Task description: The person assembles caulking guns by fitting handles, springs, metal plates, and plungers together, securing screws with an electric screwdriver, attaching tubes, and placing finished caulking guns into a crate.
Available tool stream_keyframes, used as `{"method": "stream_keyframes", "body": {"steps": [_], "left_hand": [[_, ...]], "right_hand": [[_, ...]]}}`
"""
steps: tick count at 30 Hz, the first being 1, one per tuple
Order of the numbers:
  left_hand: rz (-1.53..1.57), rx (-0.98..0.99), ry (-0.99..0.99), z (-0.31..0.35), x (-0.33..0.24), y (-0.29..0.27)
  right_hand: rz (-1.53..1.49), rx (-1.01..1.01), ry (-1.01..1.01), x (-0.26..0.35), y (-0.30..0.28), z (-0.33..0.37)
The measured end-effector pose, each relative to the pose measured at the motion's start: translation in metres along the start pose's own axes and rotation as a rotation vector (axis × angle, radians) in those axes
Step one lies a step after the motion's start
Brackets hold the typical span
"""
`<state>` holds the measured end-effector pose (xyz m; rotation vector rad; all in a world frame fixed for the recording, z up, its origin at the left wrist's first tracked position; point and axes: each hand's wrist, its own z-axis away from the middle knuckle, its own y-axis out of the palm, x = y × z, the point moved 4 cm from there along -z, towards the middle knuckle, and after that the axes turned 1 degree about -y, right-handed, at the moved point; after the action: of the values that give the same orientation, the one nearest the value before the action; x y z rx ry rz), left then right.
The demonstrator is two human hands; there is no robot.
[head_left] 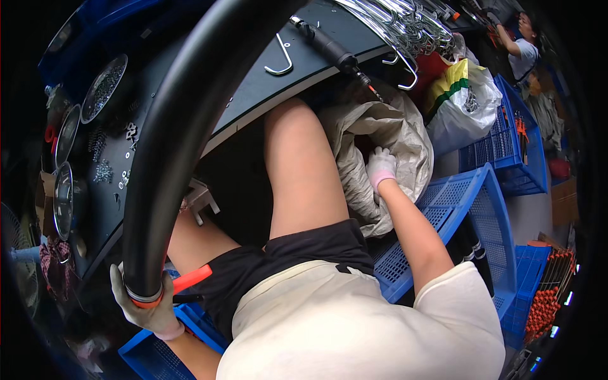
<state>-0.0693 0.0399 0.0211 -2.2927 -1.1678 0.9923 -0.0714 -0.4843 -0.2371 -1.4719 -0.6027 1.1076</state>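
Observation:
My left hand (147, 307), in a pale work glove, wraps round the lower end of a thick black tube (168, 152). An orange lever (192, 278) juts out beside this grip, and a metal ring circles the tube's end. The tube rises past the worktable's edge and leaves the picture at the top. My right hand (382, 166), in a white glove with a pink cuff, reaches into the mouth of a pale woven sack (408, 136). Its fingers are slightly apart and point down into the sack; I see nothing in them, though the fingertips are partly hidden.
A dark worktable (253, 95) carries a power screwdriver (329, 49), a metal hook (278, 60), wire hooks (418, 28) and small hardware. Metal bowls (104, 88) stand at left. Blue crates (437, 202) and a white bag (465, 101) lie right. Another person (524, 54) is at far right.

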Motion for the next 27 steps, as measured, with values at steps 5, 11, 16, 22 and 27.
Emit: {"method": "stream_keyframes", "body": {"steps": [5,11,16,22,27], "left_hand": [[-0.158,-0.016,-0.116,0.03,0.011,-0.02],[-0.149,0.0,-0.194,0.044,0.026,-0.029],[-0.065,0.015,-0.167,0.038,0.043,-0.009],[-0.083,0.085,-0.135,0.03,0.05,-0.004],[0.054,0.164,-0.214,0.022,0.05,-0.008]], "right_hand": [[0.011,0.256,0.083,0.008,0.066,-0.06],[-0.039,0.207,-0.231,-0.006,-0.002,-0.031],[-0.49,-0.193,-0.242,-0.027,-0.064,0.008],[-2.451,0.586,-0.164,-0.003,-0.148,0.062],[-1.18,-0.21,-0.238,0.059,-0.134,0.071]]}}
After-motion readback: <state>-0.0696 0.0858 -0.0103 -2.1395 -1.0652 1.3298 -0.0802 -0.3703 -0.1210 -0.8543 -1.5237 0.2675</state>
